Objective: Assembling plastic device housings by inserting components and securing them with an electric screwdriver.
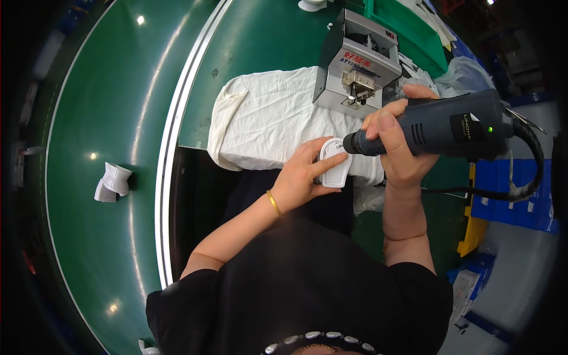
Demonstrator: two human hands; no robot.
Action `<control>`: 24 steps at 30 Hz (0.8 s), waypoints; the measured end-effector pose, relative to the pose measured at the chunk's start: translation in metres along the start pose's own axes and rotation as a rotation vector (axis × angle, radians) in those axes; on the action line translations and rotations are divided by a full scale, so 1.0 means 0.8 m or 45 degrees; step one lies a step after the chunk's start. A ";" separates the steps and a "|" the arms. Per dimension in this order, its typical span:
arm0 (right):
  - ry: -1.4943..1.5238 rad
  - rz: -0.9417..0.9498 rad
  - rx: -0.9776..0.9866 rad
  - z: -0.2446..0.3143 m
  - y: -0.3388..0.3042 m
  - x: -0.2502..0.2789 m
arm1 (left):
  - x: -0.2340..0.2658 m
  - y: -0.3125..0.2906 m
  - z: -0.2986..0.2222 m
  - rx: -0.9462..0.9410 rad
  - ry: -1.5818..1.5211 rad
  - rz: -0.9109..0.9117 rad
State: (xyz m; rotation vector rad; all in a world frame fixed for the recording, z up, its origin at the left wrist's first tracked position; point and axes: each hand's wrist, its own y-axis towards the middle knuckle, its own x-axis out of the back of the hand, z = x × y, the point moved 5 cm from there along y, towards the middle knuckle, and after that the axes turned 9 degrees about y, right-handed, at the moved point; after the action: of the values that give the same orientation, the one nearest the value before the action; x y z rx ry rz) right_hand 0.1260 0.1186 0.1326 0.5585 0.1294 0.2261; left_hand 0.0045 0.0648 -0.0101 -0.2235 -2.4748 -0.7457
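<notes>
My right hand (397, 139) is wrapped round a dark grey electric screwdriver (435, 127), held nearly level with its black nose pointing left and a small green light lit at its back end. A cable bends down from that end. My left hand (309, 170) grips a white rounded plastic part (336, 171), fingers along its edges, its recessed face turned toward the tool. The screwdriver's nose meets or nearly meets the upper part of this piece; whether they touch I cannot tell. Under both hands lies a white cloth-covered pad (272, 112).
Beyond the pad stands a grey screw feeder (358, 65). Behind it is a green tray (408, 29), with clear plastic bags (464, 77) beside it. White plastic pieces (113, 181) sit on the green surface at left. Blue bins (512, 195) are at right.
</notes>
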 end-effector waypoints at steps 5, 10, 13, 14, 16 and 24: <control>0.005 -0.013 0.005 -0.004 -0.004 0.002 | -0.001 -0.002 0.002 0.000 0.007 -0.015; 0.048 -0.012 0.041 -0.008 -0.003 0.003 | -0.003 -0.001 0.002 0.014 0.012 -0.035; 0.097 -0.031 0.042 -0.011 -0.003 0.002 | -0.003 0.000 0.003 0.013 0.003 -0.048; 0.111 -0.028 0.042 -0.011 -0.002 0.001 | -0.003 0.000 0.003 0.013 0.002 -0.046; 0.139 -0.052 0.036 -0.011 -0.002 0.000 | -0.003 0.002 0.004 0.027 0.015 -0.041; -0.099 0.077 0.032 -0.011 0.002 0.000 | -0.001 0.005 0.005 0.012 0.008 -0.021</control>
State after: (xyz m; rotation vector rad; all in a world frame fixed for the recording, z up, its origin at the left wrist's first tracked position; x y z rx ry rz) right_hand 0.1242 0.1249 0.1260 0.5955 0.0397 0.2616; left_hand 0.0045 0.0699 -0.0115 -0.1967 -2.4763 -0.7402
